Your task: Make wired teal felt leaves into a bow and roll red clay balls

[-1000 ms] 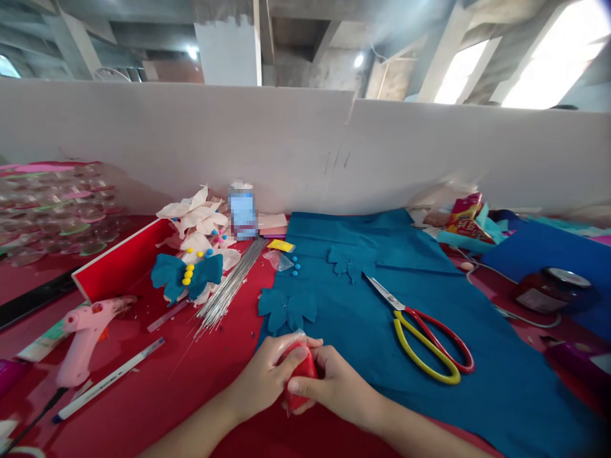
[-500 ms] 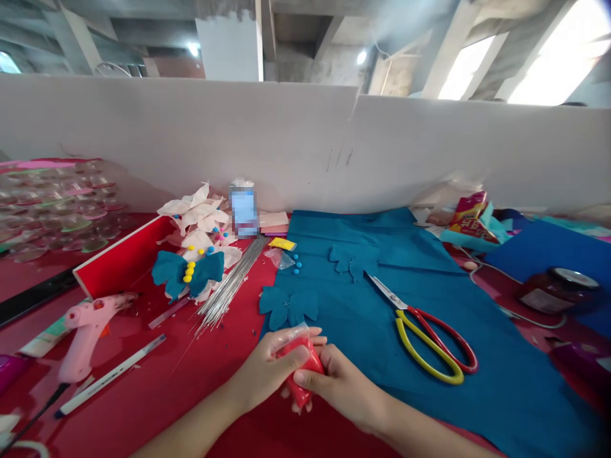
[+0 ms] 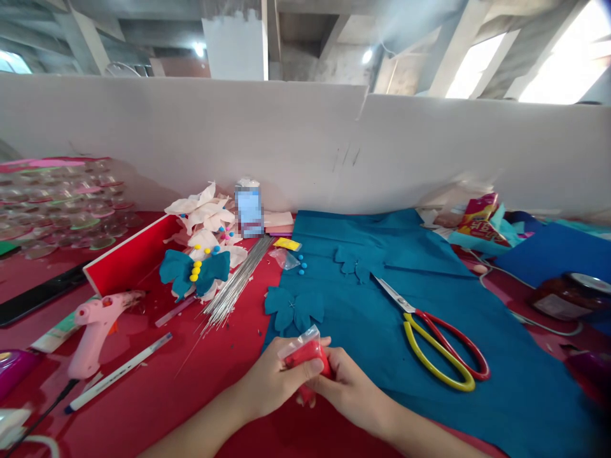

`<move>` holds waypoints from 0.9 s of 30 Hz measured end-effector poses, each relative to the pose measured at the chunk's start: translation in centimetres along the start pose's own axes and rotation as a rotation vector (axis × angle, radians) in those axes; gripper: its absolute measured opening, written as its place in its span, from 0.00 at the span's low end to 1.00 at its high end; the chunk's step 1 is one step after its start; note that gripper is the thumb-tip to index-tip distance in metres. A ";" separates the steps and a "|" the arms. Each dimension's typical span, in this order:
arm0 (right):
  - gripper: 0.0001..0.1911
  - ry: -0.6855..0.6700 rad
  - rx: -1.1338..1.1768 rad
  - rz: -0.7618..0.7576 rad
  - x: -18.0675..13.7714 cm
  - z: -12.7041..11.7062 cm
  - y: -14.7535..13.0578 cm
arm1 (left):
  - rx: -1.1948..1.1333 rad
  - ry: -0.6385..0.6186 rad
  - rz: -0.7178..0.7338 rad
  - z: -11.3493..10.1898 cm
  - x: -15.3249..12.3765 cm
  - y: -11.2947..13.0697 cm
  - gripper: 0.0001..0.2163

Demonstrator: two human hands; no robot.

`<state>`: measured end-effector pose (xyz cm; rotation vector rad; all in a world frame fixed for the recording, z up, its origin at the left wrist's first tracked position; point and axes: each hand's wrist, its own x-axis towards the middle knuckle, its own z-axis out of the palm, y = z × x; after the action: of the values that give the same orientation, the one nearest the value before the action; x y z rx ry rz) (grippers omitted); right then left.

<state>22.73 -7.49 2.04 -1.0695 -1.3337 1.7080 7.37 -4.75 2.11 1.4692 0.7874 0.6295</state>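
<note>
**Left hand (image 3: 267, 385) and right hand (image 3: 353, 391) wrap a red packet (image 3: 309, 356) beside the teal cloth (image 3: 344, 312)!**

We pick it up well left of the teal cloth: a stack of clear domes (image 3: 81, 203) at the back of the red worktop (image 3: 191, 394), and nearer, a pink glue gun (image 3: 90, 340), with a white pen (image 3: 119, 372) lying aslant just beside it. Closer to the cloth, here's a teal butterfly (image 3: 214, 272) with a row of yellow balls down its middle, pale petals (image 3: 203, 210) heaped behind. Then a bundle of thin wires (image 3: 238, 280) slants towards the cloth's left edge.

On that edge now: small blue balls (image 3: 301, 271), and a plain cut butterfly (image 3: 284, 308) lying flat. And right in front of it, the action! At the cloth's near-left edge, the left hand curls closed around the red packet, thumb pressed across its front, clear plastic poking out on top. The right hand grips the same packet from the other side, fingers bent in.

Further right on the cloth, scissors (image 3: 411, 310) with yellow and red handles. Beyond its right edge, a snack bag (image 3: 480, 219) at the back, and far right, a dark jar (image 3: 568, 296) with a lid.
</note>
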 end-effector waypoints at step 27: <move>0.23 0.000 0.199 0.135 -0.1 -1.1 -0.3 | -0.497 0.095 0.013 -1.9 0.9 -0.1 0.14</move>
<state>23.81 -7.11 2.21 -1.0643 -1.0857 1.8953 6.41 -2.85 2.01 0.9959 0.6352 0.8415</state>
